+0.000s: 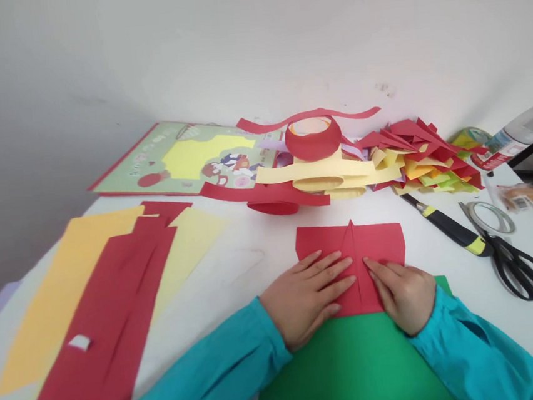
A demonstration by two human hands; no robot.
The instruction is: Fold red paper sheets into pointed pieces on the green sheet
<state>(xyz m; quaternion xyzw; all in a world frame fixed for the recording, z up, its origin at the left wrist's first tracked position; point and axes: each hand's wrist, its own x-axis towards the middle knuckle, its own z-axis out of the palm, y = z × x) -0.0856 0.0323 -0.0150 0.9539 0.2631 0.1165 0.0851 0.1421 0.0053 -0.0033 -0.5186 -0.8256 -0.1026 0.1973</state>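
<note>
A folded piece of red paper [378,239] lies in front of me, with two flaps meeting at a vertical middle seam and a small point at the top. My left hand [306,297] rests flat on its left half, fingers spread and holding nothing. On the right half is my right hand [405,290], its fingers curled together and the fingertips pressing the paper beside the seam. The paper's lower edge overlaps a green sheet [353,368], which extends toward me beneath my forearms.
Red sheets [103,316] and orange paper [44,297] lie left. Behind are a picture board [144,158], curled paper strips [315,170] and a pile of folded paper pieces [425,153]. A utility knife [452,226], scissors [517,261] and a tape roll [490,216] lie right.
</note>
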